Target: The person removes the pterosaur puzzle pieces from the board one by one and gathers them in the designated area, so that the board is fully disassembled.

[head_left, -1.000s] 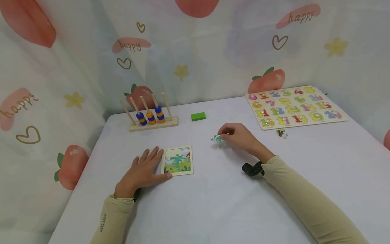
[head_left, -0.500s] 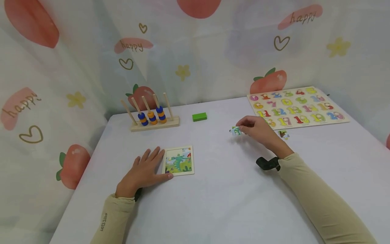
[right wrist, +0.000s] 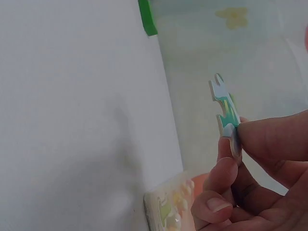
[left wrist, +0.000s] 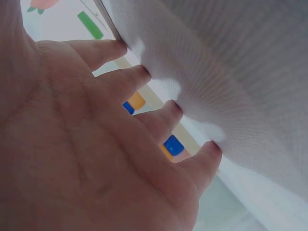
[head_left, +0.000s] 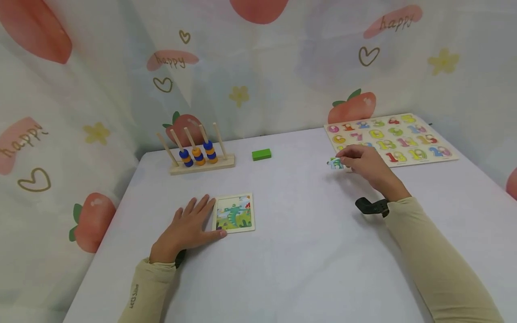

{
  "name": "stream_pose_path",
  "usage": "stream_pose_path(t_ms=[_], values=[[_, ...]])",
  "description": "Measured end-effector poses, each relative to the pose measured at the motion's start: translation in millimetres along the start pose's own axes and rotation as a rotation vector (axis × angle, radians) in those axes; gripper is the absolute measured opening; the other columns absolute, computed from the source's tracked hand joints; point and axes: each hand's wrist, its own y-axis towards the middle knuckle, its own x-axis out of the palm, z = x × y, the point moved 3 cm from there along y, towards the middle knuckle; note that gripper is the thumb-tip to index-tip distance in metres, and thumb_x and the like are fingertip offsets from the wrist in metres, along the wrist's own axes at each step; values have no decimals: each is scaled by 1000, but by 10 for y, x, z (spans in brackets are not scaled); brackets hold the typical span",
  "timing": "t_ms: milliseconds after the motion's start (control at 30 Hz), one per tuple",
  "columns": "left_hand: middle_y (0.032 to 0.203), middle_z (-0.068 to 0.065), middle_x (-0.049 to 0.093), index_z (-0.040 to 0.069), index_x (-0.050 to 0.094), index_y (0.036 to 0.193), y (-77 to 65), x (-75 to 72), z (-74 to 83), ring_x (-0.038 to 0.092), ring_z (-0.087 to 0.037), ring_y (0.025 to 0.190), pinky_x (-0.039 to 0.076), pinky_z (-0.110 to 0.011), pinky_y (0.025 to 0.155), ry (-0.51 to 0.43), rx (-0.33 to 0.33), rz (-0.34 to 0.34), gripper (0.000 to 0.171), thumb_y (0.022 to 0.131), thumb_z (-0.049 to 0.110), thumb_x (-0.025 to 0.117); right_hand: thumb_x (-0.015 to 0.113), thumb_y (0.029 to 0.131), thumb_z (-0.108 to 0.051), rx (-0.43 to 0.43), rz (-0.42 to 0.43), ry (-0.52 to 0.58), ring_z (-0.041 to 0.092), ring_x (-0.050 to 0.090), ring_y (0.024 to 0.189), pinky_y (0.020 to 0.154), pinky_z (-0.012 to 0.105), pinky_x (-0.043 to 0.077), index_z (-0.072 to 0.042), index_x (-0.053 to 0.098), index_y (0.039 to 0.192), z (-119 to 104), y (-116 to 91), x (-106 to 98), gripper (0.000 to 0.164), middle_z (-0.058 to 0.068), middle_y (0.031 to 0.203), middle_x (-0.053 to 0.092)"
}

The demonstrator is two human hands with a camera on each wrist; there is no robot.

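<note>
A small jigsaw puzzle piece (head_left: 335, 163), pale blue with green, is pinched between the thumb and fingers of my right hand (head_left: 369, 168). In the right wrist view the puzzle piece (right wrist: 225, 108) is seen nearly edge-on, raised over the table. My left hand (head_left: 187, 229) lies with fingers spread at the left side of a framed dinosaur puzzle (head_left: 234, 213), its thumb at the lower edge. A bare strip shows along the top of that puzzle. In the left wrist view the fingertips of my left hand (left wrist: 106, 130) rest on the white cloth.
A wooden number board (head_left: 400, 139) lies at the back right, partly behind my right hand. At the back left stands a bead-and-peg counter (head_left: 202, 166) with blue and orange beads. A green block (head_left: 261, 154) lies between them. A patterned curtain (head_left: 274, 67) hangs behind the table.
My right hand has moved right and away with the puzzle piece, toward the number board. A second loose piece near that board is now out of sight behind the hand. My left hand stays put.
</note>
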Motion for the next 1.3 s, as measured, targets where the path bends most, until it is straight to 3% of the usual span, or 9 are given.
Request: stream_pose_path(t_ms=[300, 633, 900, 1100, 1300], values=[[177, -18, 19, 7, 27, 170, 11, -15, -9, 11, -50, 160, 10, -76, 121, -9, -1, -10, 108, 93, 66, 72, 51, 114, -22, 40, 71, -53, 32, 49, 113, 89, 40, 47, 4, 58, 142, 142, -24, -293, 39, 23, 139, 56], [176, -18, 19, 7, 27, 170, 20, 14, -44, 12, -50, 160, 11, -76, 121, -1, -5, -10, 108, 92, 69, 71, 48, 114, -12, 36, 149, -162, 44, 44, 124, 88, 37, 44, 13, 58, 139, 236, -105, -560, 37, 33, 142, 48], [176, -19, 20, 6, 28, 170, 23, 17, -52, 14, -51, 159, 12, -76, 121, -3, 11, 13, 108, 93, 68, 72, 49, 113, -16, 94, 136, -177, 46, 45, 123, 93, 50, 42, 13, 55, 141, 394, -186, -757, 41, 34, 144, 48], [177, -18, 19, 8, 27, 170, 25, 7, -32, 12, -50, 160, 10, -75, 121, -11, 0, -1, 108, 92, 68, 71, 54, 112, -20, 137, 121, -222, 47, 49, 118, 88, 48, 43, 14, 54, 141, 511, -236, -898, 44, 37, 139, 51], [177, -18, 19, 8, 27, 170, 22, 5, -36, 12, -50, 160, 11, -75, 121, -11, 4, 0, 108, 92, 69, 71, 57, 110, -17, 181, 105, -254, 45, 44, 111, 82, 46, 42, 14, 55, 139, 624, -267, -956, 43, 36, 134, 50]])
